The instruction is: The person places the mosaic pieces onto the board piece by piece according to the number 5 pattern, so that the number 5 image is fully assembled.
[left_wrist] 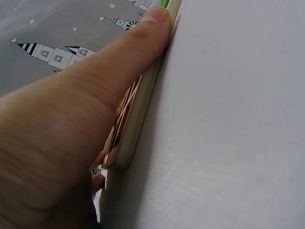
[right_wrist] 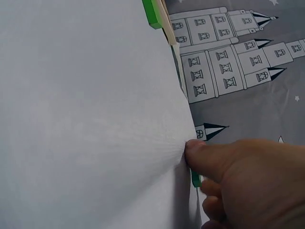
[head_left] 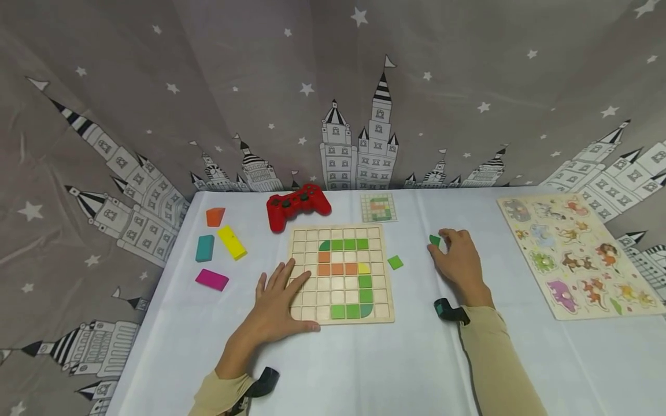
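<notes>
White tablecloth (head_left: 364, 364) bears right hand (head_left: 460, 263), its grip pinching a flat-lying green tile (head_left: 435, 240).

Both arms wear long beige sleeves (head_left: 489, 352); a dark strap with teal edging (head_left: 450, 312) sits just behind each bare grip.

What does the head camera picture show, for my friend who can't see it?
A person's left hand rests flat on a wooden grid board with green and orange tiles, while the right hand pinches a green tile. A red game controller lies behind the board.
</notes>
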The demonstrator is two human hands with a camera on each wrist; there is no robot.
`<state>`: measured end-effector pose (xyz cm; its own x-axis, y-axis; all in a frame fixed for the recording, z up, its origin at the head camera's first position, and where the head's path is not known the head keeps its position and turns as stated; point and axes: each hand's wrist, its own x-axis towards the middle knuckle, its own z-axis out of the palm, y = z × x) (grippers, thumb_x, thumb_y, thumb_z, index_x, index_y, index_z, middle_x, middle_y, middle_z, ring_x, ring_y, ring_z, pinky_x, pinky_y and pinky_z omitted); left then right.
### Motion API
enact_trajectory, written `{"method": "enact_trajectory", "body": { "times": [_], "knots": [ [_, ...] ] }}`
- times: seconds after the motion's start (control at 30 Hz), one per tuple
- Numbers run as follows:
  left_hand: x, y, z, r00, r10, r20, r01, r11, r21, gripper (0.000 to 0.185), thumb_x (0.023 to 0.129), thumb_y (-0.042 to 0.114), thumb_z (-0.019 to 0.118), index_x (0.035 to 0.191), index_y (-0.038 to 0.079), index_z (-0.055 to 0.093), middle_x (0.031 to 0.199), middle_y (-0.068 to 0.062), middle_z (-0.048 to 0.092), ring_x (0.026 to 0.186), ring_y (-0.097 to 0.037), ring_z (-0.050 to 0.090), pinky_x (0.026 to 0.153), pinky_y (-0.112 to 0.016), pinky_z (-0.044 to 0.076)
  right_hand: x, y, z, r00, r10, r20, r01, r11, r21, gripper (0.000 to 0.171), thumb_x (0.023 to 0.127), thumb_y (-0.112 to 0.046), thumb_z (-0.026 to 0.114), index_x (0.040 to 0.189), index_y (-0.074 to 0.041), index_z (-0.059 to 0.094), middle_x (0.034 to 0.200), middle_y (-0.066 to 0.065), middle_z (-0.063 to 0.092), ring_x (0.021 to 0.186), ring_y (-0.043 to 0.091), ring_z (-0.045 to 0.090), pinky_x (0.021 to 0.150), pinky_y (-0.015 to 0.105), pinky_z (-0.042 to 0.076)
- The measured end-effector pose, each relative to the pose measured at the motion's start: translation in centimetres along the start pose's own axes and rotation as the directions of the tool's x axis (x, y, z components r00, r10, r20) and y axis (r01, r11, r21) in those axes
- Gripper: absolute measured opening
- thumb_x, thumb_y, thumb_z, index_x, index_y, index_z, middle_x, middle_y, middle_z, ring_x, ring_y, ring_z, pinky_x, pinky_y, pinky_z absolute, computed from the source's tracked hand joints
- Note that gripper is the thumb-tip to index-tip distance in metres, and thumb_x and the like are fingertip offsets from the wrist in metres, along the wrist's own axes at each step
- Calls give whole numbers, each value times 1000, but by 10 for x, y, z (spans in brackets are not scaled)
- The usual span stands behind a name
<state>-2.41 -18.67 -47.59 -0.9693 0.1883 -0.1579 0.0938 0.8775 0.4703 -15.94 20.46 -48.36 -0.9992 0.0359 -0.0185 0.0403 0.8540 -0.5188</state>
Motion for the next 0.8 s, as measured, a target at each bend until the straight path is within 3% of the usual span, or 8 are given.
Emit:
{"method": "enact_trajectory", "body": {
  "times": [0.17,0.43,0.63,0.8],
  "knots": [
    [2,2,-1,1000,-3,-1,3,1000,4,112,65,64,85,158,22,39,172,-15,13,157,-40,10,121,-71,1,0,1,-1,999,-8,-33,8,1000,14,42,99,-28,65,127,2,64,113,21,58,97,34,56,88,51,48],
    [1,1,0,1000,4,-11,-4,1000,12,111,64,63,85,157,21,41,171,-17,15,157,-43,12,121,-72,2,-10,-10,2,992,-120,-33,121,992,30,35,98,-26,64,119,2,67,109,19,60,96,33,55,86,50,48],
    [1,1,-1,1000,-11,19,10,1000,16,111,66,64,84,158,22,39,172,-16,11,158,-42,10,121,-72,2,-27,-48,6,976,-216,5,216,976,40,33,95,-29,67,115,-4,69,112,15,62,100,30,54,85,46,47],
    [1,1,-1,1000,-12,23,12,1000,15,110,66,65,84,158,22,40,172,-16,11,158,-42,10,121,-72,2,-49,-86,16,931,-363,40,360,931,65,28,93,-29,71,111,-8,70,106,8,63,96,23,53,82,39,46]
  ]
}}
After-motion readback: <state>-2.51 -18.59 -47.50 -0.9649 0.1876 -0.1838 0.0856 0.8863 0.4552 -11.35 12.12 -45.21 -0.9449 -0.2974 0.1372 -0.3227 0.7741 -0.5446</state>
